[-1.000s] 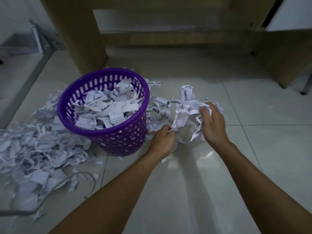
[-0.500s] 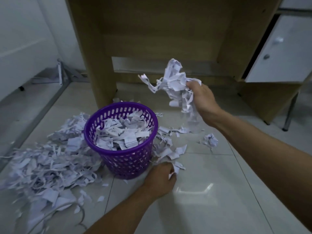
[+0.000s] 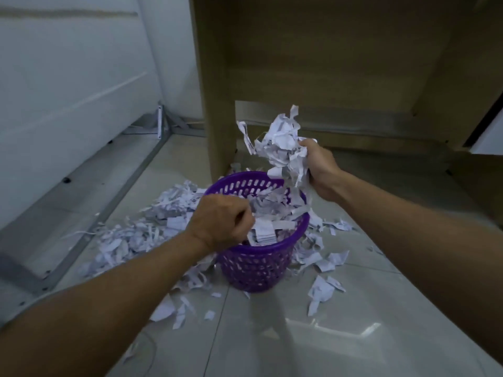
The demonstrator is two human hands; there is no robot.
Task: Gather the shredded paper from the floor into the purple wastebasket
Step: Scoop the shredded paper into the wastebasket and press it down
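Head camera looks down at my two hands over the purple wastebasket (image 3: 258,270), which stands on the tiled floor (image 3: 340,336) in front of a wooden desk (image 3: 313,63). My right hand (image 3: 319,170) grips a big bundle of shredded paper (image 3: 280,148), fingers curled tight round it, held above the far right part of the rim. My left hand (image 3: 221,224) is over the near rim with fingers curled downward among the strips inside; whether it pinches some strips I cannot tell for sure. The basket looks almost full. A big heap of shreds (image 3: 141,235) lies on the floor at its left, and loose pieces (image 3: 324,289) at its right.

To do this step well, I think I should bring the bundle over the middle before loosening my fingers, then press the paper down with my left hand, so nothing spills over the rim.
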